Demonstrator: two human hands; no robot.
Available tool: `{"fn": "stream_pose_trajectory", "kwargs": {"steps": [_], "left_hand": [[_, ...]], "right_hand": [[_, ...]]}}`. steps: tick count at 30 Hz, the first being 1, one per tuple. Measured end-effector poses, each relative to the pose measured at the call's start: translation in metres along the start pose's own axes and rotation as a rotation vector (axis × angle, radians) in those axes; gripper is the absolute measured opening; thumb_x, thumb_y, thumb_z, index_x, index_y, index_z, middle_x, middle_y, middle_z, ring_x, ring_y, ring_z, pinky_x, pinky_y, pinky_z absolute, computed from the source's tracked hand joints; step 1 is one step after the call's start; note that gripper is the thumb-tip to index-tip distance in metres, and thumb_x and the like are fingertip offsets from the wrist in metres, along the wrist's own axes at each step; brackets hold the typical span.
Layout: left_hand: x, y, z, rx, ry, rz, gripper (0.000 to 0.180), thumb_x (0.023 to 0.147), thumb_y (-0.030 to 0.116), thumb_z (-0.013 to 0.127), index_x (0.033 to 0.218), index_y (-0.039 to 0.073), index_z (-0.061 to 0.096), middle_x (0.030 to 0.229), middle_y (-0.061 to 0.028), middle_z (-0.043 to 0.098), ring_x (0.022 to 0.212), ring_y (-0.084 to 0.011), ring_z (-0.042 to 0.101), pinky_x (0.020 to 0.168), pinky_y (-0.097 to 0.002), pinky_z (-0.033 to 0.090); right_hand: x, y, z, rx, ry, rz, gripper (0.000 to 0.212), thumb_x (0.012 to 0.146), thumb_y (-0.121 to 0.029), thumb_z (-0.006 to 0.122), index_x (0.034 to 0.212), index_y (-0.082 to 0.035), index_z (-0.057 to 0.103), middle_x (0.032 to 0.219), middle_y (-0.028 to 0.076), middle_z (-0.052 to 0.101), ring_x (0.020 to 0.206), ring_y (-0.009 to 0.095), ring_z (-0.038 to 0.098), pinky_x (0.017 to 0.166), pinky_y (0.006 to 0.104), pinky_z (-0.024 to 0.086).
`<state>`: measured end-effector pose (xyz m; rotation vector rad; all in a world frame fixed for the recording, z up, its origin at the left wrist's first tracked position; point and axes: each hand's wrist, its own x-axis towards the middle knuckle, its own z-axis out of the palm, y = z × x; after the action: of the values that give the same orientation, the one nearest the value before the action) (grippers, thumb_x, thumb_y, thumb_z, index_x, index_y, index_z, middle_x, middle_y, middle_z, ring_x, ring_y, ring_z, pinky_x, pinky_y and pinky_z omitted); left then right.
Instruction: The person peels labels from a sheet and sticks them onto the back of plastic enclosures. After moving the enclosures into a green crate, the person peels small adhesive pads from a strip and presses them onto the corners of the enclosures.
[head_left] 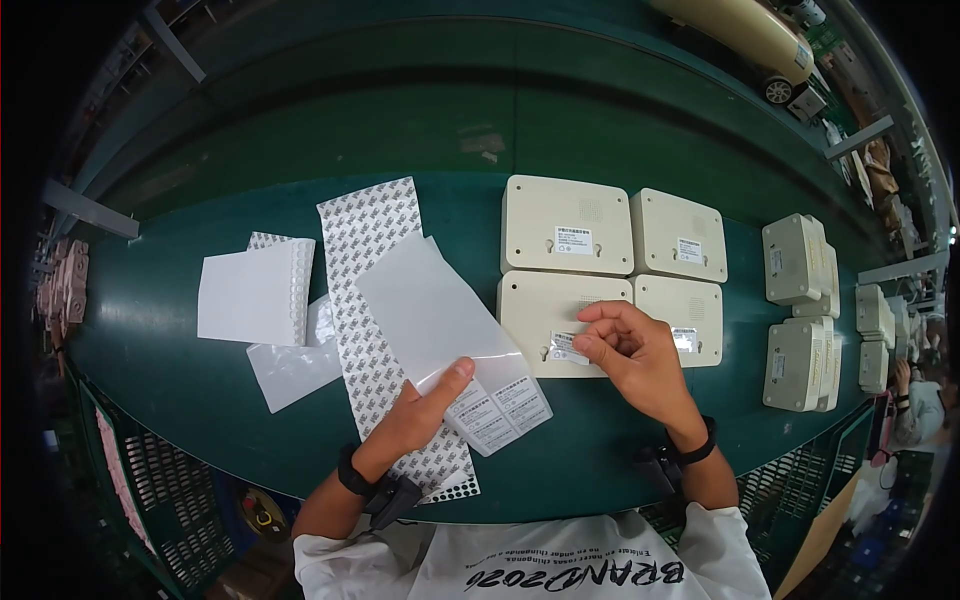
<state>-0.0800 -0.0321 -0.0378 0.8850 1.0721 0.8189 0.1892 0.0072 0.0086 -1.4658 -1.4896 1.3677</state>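
Observation:
My left hand (425, 412) is closed on a label sheet (500, 410), its thumb on top; several printed white labels show at the sheet's lower end, under a folded-over pale backing (432, 300). My right hand (640, 362), fingers curled, is over the lower-left cream plastic housing (530, 300). Its thumb and index finger are at the edge of a small glossy label (567, 347), which sits slightly tilted over that housing's face. Whether the label is fully stuck down cannot be made out. Three similar housings (545, 205) lie beside it, each with a label.
A long patterned paper strip (345, 230) runs under the sheet. To the left lie a white pad (250, 295) and a clear plastic sheet (285, 375). More cream housings (790, 260) stand stacked at right on the green table (160, 320). Green crates (170, 500) are below; another person (920, 415) is at far right.

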Motion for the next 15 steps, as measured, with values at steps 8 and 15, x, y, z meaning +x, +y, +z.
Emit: {"fn": "stream_pose_trajectory", "kwargs": {"steps": [8, 15], "left_hand": [[0.0001, -0.0037, -0.0011, 0.063, -0.037, 0.046, 0.039, 0.106, 0.029, 0.051, 0.132, 0.000, 0.056, 0.120, -0.0084, 0.064, 0.110, -0.0165, 0.060, 0.094, -0.0319, 0.048], [0.0011, -0.0058, 0.0026, 0.052, -0.037, 0.076, 0.036, 0.107, 0.027, 0.051, 0.130, 0.000, 0.057, 0.118, -0.0077, 0.064, 0.109, -0.0159, 0.060, 0.093, -0.0317, 0.048]], "right_hand": [[0.0003, 0.0025, -0.0011, 0.055, -0.025, -0.005, 0.021, 0.091, -0.004, 0.074, 0.111, 0.000, 0.066, 0.085, 0.001, 0.068, 0.071, 0.003, 0.057, 0.063, 0.0175, 0.045], [0.0018, 0.0047, -0.0043, -0.036, -0.079, -0.040, 0.017, 0.091, -0.005, 0.075, 0.106, -0.001, 0.067, 0.085, 0.001, 0.068, 0.070, 0.002, 0.057, 0.062, 0.0166, 0.044]]}}
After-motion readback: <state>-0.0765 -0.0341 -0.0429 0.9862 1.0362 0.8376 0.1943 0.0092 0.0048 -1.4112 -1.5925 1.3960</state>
